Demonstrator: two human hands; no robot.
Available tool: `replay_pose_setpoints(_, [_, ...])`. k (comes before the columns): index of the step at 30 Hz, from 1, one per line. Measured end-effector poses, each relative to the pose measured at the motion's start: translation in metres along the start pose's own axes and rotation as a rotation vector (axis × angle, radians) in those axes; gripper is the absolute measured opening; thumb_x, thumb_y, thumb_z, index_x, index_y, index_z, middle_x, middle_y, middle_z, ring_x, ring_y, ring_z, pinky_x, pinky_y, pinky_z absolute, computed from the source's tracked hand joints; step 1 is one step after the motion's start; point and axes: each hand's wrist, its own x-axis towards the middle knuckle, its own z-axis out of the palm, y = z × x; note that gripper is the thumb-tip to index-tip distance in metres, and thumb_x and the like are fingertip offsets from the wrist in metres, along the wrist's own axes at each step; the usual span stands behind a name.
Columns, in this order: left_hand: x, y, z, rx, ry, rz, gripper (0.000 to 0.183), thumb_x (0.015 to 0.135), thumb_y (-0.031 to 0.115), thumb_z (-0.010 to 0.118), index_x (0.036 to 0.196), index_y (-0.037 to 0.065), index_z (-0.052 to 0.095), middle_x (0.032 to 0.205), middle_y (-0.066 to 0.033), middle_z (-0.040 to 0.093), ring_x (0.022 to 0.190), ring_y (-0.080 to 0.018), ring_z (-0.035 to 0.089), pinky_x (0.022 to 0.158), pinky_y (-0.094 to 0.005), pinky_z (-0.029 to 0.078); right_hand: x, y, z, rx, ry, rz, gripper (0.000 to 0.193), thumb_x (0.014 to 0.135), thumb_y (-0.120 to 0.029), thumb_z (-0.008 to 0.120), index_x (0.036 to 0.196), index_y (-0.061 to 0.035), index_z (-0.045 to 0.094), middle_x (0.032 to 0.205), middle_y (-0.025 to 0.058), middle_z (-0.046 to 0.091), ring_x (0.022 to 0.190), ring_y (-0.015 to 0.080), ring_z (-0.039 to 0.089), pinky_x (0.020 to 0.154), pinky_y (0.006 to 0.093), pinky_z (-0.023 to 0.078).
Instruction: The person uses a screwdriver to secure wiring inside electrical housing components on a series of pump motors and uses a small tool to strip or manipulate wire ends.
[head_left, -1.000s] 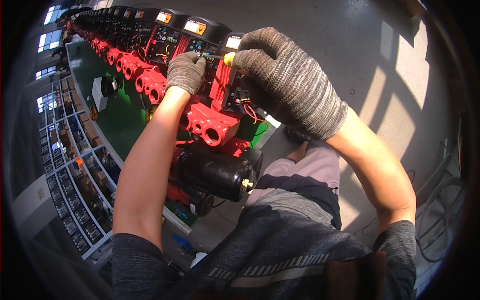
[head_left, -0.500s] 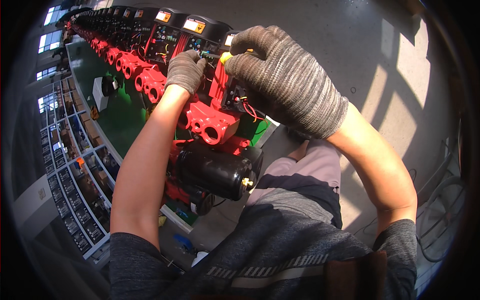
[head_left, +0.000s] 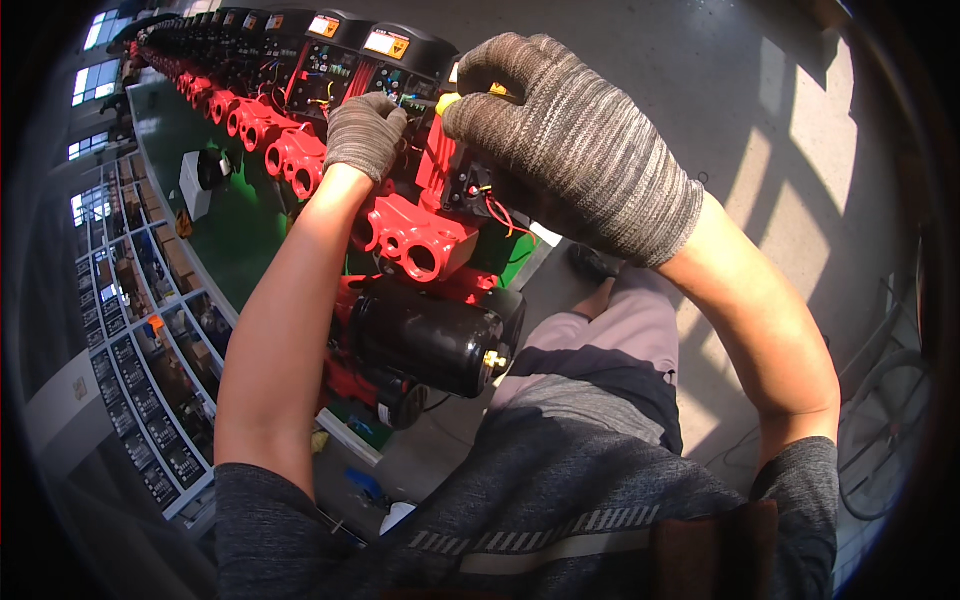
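Observation:
Both my hands wear grey-brown knit gloves and work at the open black control box (head_left: 405,82) of a red machine. My right hand (head_left: 575,140) is curled around a yellow-ended tool (head_left: 447,103); the rest of that tool is hidden, so its exact kind does not show. My left hand (head_left: 367,135) is closed, its fingertips pressed together beside the box's small terminals and wires. Whatever lies between those fingertips is too small to name. Below the hands sit a red cast housing (head_left: 420,240) with round openings and a black cylindrical tank (head_left: 430,335) with a brass fitting.
A long row of similar red and black machines (head_left: 250,125) runs off to the far left along a green-topped bench (head_left: 215,235). A white and black part (head_left: 200,183) rests on that bench. Shelving with bins (head_left: 165,370) stands at left. A wheel (head_left: 885,435) shows at lower right.
Both gloved hands stay at the control box with nearly the same grips. The whole view has shifted slightly, and the right hand sits a little higher in it.

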Motion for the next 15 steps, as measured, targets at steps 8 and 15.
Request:
replay_pose_setpoints(8, [0.008,-0.004,0.002,0.276,-0.025,0.035,0.024,0.089,0.027,0.065,0.098,0.006,0.073,0.089,-0.0187,0.071,0.087,-0.0357,0.069,0.083,-0.0435,0.055,0.002,0.002,0.007,-0.020,0.033,-0.033,0.037,0.078,-0.016,0.069,0.114,-0.0110,0.065,0.112,0.0178,0.062,0.099,0.0363,0.063,0.083,0.0431,0.056])
replay_pose_setpoints(15, [0.004,0.001,0.000,0.336,0.013,0.126,0.024,0.091,0.031,0.064,0.098,0.009,0.073,0.090,-0.0203,0.069,0.087,-0.0401,0.067,0.082,-0.0474,0.054,0.002,-0.004,-0.005,0.111,-0.047,-0.022,0.030,0.083,-0.011,0.064,0.113,-0.0073,0.060,0.108,0.0184,0.057,0.099,0.0335,0.060,0.085,0.0433,0.051])
